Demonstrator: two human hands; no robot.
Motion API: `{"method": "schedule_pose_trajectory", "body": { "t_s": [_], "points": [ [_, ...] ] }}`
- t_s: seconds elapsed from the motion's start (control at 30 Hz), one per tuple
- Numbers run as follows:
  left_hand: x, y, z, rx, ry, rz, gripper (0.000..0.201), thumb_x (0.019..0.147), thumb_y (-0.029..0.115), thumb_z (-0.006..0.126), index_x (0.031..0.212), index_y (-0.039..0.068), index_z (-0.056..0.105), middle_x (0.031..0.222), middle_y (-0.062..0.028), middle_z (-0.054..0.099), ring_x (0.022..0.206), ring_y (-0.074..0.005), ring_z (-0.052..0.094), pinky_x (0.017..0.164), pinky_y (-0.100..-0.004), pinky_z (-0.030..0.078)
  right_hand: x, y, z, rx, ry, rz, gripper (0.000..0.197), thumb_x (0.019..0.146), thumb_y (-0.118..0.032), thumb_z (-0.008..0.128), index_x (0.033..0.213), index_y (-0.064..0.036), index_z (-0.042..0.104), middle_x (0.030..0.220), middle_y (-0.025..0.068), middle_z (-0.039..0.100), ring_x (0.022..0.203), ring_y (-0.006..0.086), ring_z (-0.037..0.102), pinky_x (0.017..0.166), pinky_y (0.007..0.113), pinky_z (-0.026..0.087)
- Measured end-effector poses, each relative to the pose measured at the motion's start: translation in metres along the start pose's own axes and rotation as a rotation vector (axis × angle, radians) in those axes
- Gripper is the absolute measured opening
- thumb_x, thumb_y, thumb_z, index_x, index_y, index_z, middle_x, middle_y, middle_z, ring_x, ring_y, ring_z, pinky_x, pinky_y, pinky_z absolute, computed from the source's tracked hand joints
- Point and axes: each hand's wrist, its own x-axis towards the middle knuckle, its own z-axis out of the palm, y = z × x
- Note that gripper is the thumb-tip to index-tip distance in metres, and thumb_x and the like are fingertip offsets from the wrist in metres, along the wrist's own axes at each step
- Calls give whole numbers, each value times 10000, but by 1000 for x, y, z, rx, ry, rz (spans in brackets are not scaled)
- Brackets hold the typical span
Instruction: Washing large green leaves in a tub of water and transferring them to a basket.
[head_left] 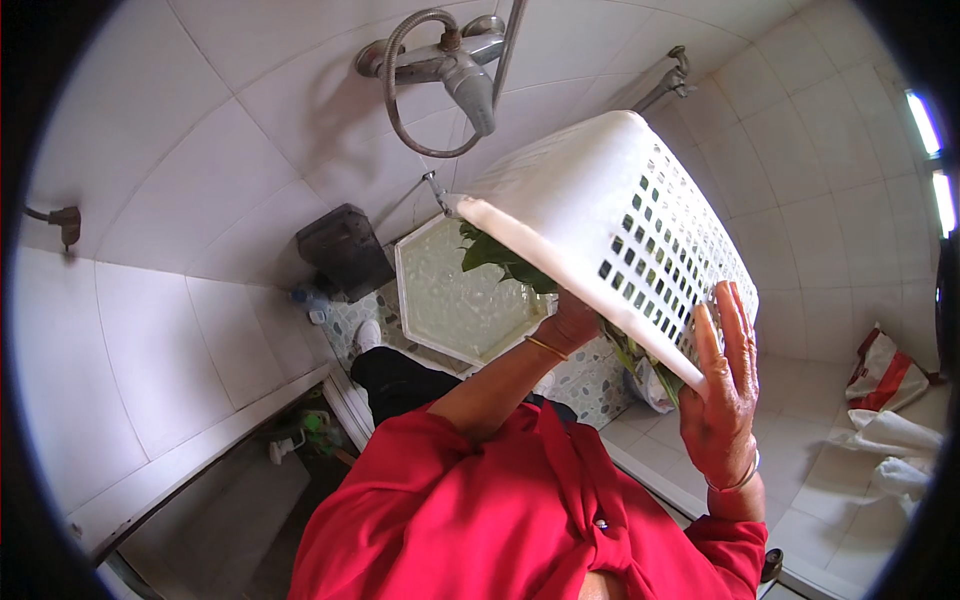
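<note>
A white plastic basket [560,185] with square holes is tipped steeply on its side above the floor, its opening turned down and to the left. Green leaves [495,260] stick out past its rim on the left, and more show at the lower edge. My right hand [722,400] holds the basket's right side, long fingers laid along the holed wall. My left hand [573,322] reaches in under the rim; its fingers are hidden behind the basket. Below stands a pale angular tub [402,290] with water in it, partly covered by the basket.
A chrome mixer tap [465,85] with a looped hose sticks out of the tiled wall ahead. A dark bin-like box [345,250] stands left of the tub. At the right lie a red and white bag [885,372] and white plastic bags [895,440].
</note>
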Motion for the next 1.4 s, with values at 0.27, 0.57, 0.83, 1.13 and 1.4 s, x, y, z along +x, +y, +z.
{"method": "schedule_pose_trajectory", "body": {
  "t_s": [0.27, 0.57, 0.83, 1.13, 1.4],
  "points": [
    [72, -26, 51, 2311, -135, 113, 1077, 553, 374, 769, 1343, 33, 122, 1378, -278, 101, 1262, -464, 129, 922, -646, 200, -29, 112, -5, 622, 244, 560, 594, 575, 104, 416, 1161, 31, 479, 1077, 135, 554, 960, 223, 541, 851, 295, 414],
    [85, -112, 9, 2359, -853, -826, 1138, 479, 198, 819, 1375, 112, 123, 1398, -177, 147, 1287, -397, 141, 973, -608, 207, -166, 251, 128, 1362, 485, 1209, 483, 615, 65, 439, 1087, 19, 531, 863, 10, 549, 714, 96, 503, 627, 205, 421],
    [-28, -101, -85, 1922, 74, -1300, 322, 699, 237, 718, 888, 20, 573, 792, -71, 569, 753, -169, 542, 669, -289, 464, -268, 317, 246, 1510, 499, 1638, 321, 663, 106, 490, 958, -5, 553, 706, 8, 544, 540, 102, 481, 473, 231, 383],
    [-59, -200, -156, 617, 1321, -1322, 232, 763, 190, 648, 893, 28, 543, 867, -91, 568, 806, -223, 559, 730, -372, 496, -296, 356, 275, 1574, 708, 1710, 301, 636, 98, 492, 921, 7, 532, 656, 3, 497, 514, 97, 468, 449, 233, 382],
    [-9, -306, -90, 835, 1151, -1032, 118, 715, -15, 534, 825, 29, 525, 836, -95, 564, 764, -227, 578, 681, -383, 523, -338, 421, 210, 1731, 880, 1563, 426, 634, 97, 479, 1051, 16, 510, 832, 47, 572, 680, 138, 545, 587, 250, 454]
  ]
}}
